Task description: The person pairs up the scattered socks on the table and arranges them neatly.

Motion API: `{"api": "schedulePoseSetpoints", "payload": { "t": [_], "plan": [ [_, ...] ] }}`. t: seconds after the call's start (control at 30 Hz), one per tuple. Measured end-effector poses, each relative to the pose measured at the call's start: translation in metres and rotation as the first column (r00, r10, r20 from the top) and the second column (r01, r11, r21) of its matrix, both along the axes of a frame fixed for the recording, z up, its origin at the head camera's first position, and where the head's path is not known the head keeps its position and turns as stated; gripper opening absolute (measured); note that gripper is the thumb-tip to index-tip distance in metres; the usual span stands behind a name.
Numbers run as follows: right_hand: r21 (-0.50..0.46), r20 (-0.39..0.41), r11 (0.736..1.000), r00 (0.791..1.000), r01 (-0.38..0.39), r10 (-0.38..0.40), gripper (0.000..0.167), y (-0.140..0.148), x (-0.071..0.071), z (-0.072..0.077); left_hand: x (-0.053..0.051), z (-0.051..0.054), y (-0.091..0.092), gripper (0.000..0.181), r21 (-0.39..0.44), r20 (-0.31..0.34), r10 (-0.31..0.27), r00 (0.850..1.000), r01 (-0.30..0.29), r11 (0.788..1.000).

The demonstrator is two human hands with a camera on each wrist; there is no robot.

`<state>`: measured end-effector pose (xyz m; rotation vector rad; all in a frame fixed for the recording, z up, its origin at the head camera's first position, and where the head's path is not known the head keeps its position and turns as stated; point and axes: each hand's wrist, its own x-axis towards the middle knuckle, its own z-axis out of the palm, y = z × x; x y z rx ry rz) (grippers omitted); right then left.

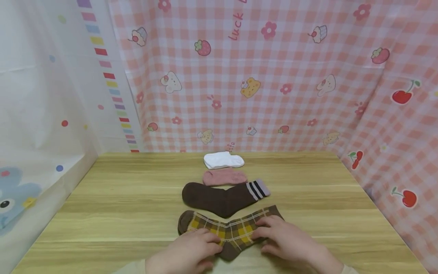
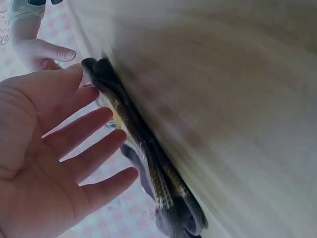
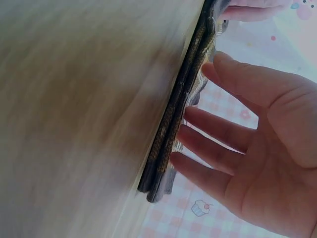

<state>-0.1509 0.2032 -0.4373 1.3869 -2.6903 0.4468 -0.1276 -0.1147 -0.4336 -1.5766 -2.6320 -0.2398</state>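
Note:
Nearest to me on the table lies a brown and yellow plaid pair of socks [image 1: 236, 230], flat, with its heel pointing toward me. My left hand [image 1: 191, 249] is over its toe half, fingertips touching the fabric. On the cuff half rest the fingertips of my right hand [image 1: 285, 238]. Both wrist views show the fingers spread and fairly straight against the plaid socks [image 2: 143, 144], whose layers are stacked on each other. In the right wrist view, the fingers of the right hand [image 3: 247, 134] meet the top layer.
Behind the plaid pair lie dark brown socks [image 1: 212, 198] with striped cuffs, then pink socks [image 1: 224, 177] and white socks [image 1: 222, 160] in a column. They lie on a wood-grain table [image 1: 113, 213]. A pink checked cloth [image 1: 222, 68] hangs at the back and right, a white one [image 1: 41, 95] at left.

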Motion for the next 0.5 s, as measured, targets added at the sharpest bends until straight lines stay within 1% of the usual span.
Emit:
{"api": "schedulePoseSetpoints", "payload": {
  "t": [0.1,0.23,0.3,0.4,0.5],
  "plan": [
    [-0.035,-0.036,0.999,0.999,-0.002,0.001,0.030,0.002,-0.002,0.001,0.000,0.001,-0.002,0.027,0.066,-0.064,-0.002,0.998,0.006,0.998],
    [-0.068,-0.090,0.998,0.996,0.000,-0.006,0.026,0.003,-0.005,0.005,-0.002,0.003,-0.007,0.027,0.120,-0.146,0.029,0.989,-0.012,0.993],
    [-0.089,-0.122,0.996,0.992,-0.002,-0.009,0.026,0.004,-0.007,0.007,-0.004,0.007,-0.010,0.027,0.143,-0.170,0.057,0.984,-0.033,0.989],
    [-0.117,-0.156,0.993,0.987,0.005,-0.024,0.024,0.006,-0.010,0.011,-0.007,0.012,-0.014,0.030,0.171,-0.183,0.110,0.977,-0.079,0.982],
    [-0.141,-0.184,0.990,0.982,0.017,-0.043,0.022,0.006,-0.014,0.015,-0.011,0.017,-0.017,0.031,0.217,-0.186,0.182,0.966,-0.140,0.966]
  ]
}}
